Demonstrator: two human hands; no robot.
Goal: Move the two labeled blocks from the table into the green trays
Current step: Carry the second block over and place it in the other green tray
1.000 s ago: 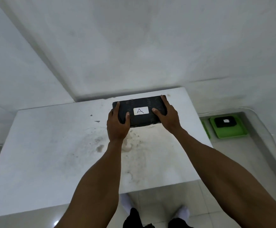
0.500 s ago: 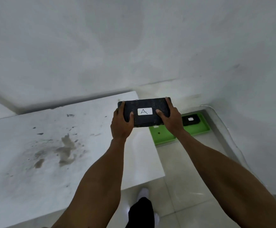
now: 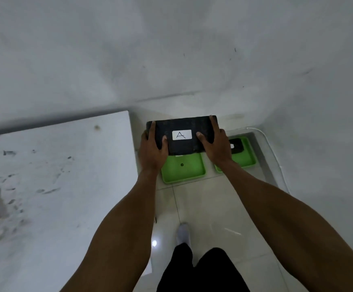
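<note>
Spanning both grips (image 3: 152, 152) (image 3: 215, 148) — block A (image 3: 181, 144), thumbs on top

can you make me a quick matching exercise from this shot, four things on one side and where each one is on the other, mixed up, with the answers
Things:
1. block marked A
2. second black block
3. near green tray
4. white table

Places:
a. lying in the far green tray
b. on the floor tiles, with nothing in it, below the carried block
c. held in the air between the left hand and the right hand
d. at the left of the picture, beside the trays

Pairs: 1-c, 2-a, 3-b, 4-d
</note>
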